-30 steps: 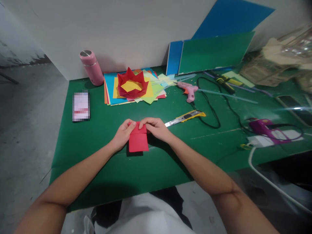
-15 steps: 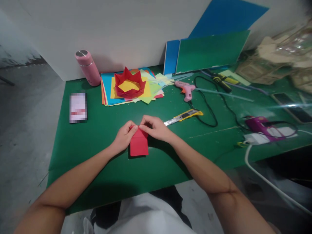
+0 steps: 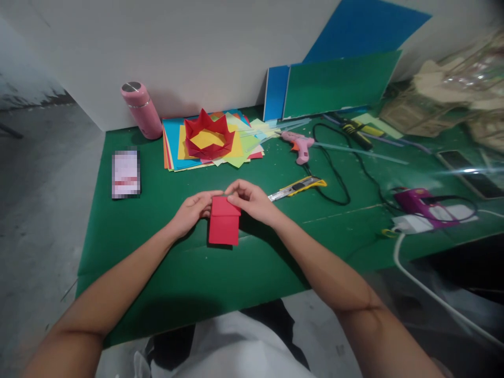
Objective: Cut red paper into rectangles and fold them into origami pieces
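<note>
The fingers of the left hand point(image 3: 192, 210) and the right hand point(image 3: 254, 202) are closed narrow, pinching the top edge of the red folded paper point(image 3: 223, 228), which lies on the green desk point(image 3: 157, 262) in front of the person. Farther back, a red paper crown point(image 3: 207, 149) sits on coloured sheets point(image 3: 175, 152), with yellow showing inside it. A capped pink flask point(image 3: 142, 111) stands beside the sheets.
</note>
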The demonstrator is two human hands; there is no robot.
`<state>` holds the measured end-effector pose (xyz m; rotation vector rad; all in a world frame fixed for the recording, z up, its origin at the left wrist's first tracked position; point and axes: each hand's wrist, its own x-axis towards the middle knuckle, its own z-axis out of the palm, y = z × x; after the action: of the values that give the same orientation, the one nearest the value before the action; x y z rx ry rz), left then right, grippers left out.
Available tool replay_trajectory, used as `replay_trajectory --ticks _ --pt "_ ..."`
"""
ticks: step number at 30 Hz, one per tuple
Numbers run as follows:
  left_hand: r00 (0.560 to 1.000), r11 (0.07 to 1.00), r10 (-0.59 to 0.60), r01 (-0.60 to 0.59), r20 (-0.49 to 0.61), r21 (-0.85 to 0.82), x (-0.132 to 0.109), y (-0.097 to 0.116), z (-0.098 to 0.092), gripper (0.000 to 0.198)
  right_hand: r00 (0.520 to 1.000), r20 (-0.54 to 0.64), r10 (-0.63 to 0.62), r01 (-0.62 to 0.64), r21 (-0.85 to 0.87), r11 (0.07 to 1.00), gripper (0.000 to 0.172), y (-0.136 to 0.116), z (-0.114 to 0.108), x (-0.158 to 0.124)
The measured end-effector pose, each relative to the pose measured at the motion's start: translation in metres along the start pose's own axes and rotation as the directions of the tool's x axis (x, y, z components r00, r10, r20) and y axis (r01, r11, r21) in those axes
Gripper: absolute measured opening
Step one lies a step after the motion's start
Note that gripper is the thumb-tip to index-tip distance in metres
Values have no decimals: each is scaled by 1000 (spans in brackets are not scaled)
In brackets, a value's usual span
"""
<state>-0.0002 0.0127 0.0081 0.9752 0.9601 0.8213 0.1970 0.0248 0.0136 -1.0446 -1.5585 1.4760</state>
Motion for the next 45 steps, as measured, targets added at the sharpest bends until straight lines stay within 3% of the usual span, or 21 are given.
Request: replay_trajectory --ticks 4,7,10,15,22,25,30,33,38,42,45 --pt "999 996 33 -34 -14 -85 1 -1 -3 50 993 -10 120 -116 192 975 27 0 -2 1" --pt "999 997 44 -45 -17 -57 1 -1 -2 44 988 7 154 -152 226 962 27 -1 -1 0" --pt "996 999 51 -51 -71 3 1 -1 1 37 989 60 132 -141 186 972 31 -3 -1 -1" --pt "975 996 86 -84 -205 21 2 -3 5 32 985 173 -6 -23 161 987 52 -2 -7 0" --pt "942 992 118 -101 -313 68 3 -2 6 29 998 46 -46 49 -63 997 39 2 -9 0" --pt "946 993 93 -65 -311 99 3 -2 6 27 995 52 -88 95 -153 984 49 0 -8 -2" --pt "952 988 103 -64 -288 140 3 -3 7 25 984 1 -179 175 -200 964 35 -2 -7 -3" --pt "952 981 106 -54 -286 184 2 -3 7 23 978 -23 -206 196 -220 955 41 -3 -6 -4" --pt "963 944 154 -78 -221 319 1 -4 5 17 984 52 -170 176 -138 975 48 -3 -8 -6" --pt "970 938 178 -118 -163 325 2 -6 4 18 983 161 -87 103 -94 990 37 -1 -12 -4" --pt "948 948 248 -195 -202 250 5 -8 1 27 998 37 -56 58 -58 997 31 0 -18 0"
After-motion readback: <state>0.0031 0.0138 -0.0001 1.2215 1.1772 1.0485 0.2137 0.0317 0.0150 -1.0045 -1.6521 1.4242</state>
